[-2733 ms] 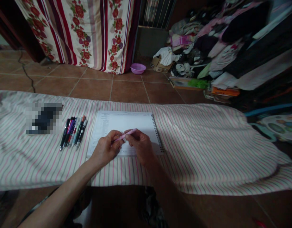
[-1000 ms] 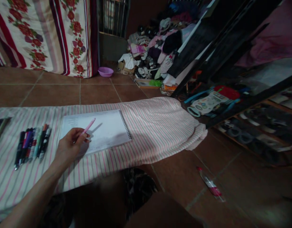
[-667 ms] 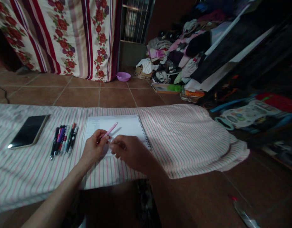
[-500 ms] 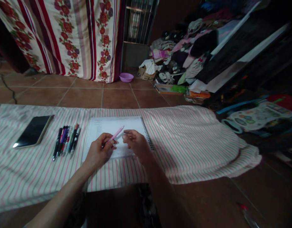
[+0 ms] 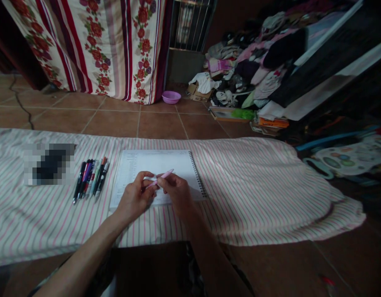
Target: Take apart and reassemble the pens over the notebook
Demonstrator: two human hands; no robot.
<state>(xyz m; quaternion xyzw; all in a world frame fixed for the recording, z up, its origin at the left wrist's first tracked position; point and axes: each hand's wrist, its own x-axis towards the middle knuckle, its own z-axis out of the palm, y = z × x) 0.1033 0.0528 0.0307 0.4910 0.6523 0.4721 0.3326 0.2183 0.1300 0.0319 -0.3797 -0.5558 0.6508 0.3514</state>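
A pink pen [image 5: 163, 175] is held between both hands over a white spiral notebook [image 5: 159, 164] lying on a pink-striped cloth [image 5: 252, 185]. My left hand [image 5: 136, 198] pinches the pen's lower end. My right hand [image 5: 176, 193] pinches the pen near its middle, fingers closed on it. Both hands hover just above the notebook's near edge.
Several pens [image 5: 91, 178] lie in a row left of the notebook, and a blurred dark object [image 5: 49, 163] lies further left. Tiled floor [image 5: 159, 123] extends beyond the cloth to a floral curtain [image 5: 94, 45], a purple bowl [image 5: 171, 97] and a heap of clothes [image 5: 249, 74] at the right.
One second ago only my left hand held the pen and the view was turned right. My right hand came back in and took hold of the pen as well.
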